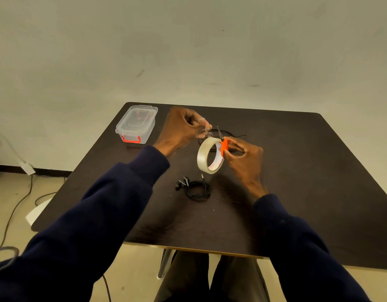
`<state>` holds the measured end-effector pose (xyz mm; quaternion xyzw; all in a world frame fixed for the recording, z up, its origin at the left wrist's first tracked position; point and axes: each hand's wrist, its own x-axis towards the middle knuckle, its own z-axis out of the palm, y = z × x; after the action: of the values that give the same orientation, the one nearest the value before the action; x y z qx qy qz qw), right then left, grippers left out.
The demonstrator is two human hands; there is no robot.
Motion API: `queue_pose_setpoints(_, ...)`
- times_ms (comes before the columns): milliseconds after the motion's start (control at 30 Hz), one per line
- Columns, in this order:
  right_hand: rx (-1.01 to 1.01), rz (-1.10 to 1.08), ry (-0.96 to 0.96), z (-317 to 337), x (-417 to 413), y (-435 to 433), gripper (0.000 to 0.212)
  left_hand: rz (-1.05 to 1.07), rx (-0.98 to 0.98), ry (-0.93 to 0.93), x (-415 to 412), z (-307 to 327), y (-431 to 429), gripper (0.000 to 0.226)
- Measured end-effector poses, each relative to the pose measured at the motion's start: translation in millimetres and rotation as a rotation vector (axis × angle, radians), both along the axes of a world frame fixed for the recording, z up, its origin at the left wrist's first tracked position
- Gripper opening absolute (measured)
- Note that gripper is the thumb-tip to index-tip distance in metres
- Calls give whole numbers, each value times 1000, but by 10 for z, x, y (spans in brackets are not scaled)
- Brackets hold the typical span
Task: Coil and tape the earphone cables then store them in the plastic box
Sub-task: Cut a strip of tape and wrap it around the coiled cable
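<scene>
Pinching with the left hand (184, 129), fingers curled on a pulled-out strip of tape; gripping orange scissors (224, 146) in the right hand (242, 158), blades up beside the strip. Below, dark tabletop (297, 171). At its far left corner, lidded plastic box (136, 124). Between the hands, upright tape roll (210, 155). Nearer, coiled earphone cable (194, 187) lying flat. Behind the roll, loose black cable (231, 135).

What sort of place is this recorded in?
Likely a plain indoor workroom: a dark table against a bare wall, loose cables trailing on the floor.
</scene>
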<state>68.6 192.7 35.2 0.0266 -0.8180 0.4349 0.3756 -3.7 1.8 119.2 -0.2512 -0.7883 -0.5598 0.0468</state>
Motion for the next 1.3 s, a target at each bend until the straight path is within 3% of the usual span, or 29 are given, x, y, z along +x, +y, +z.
queue_pose_setpoints(100, 62, -25, 37, -14, 44, 18, 41, -23, 51, -137, 15, 0, -41, 7)
queue_pose_setpoints(233, 121, -24, 56, 35, 120, 15, 42, -95, 30, -307, 2, 11, -41, 22)
queue_pose_setpoints(433, 158, -10, 45, 107, 251, 38, 42, -104, -5, -331, -9, 72, 22, 22)
queue_pose_setpoints(567, 190, 8, 101, 145, 315, 38, 41, -155, 11, -494, -3, 147, 34, 23)
queue_pose_setpoints(733, 197, -6, 186, 98, 351, 70, 42, -173, 136, -756, 40, 177, 34, 24)
queue_pose_setpoints(1000, 177, -86, 121, -27, 415, 176, 42, -170, 302, -906, 93, 64, 206, 23)
queue_pose_setpoints(1133, 183, -62, 94, -11, 459, 261, 43, -254, 249, -838, 62, -8, 242, 19)
queue_pose_setpoints(1300, 217, -36, 43, -63, 509, 443, 43, -288, 82, -583, 41, -35, 342, 9)
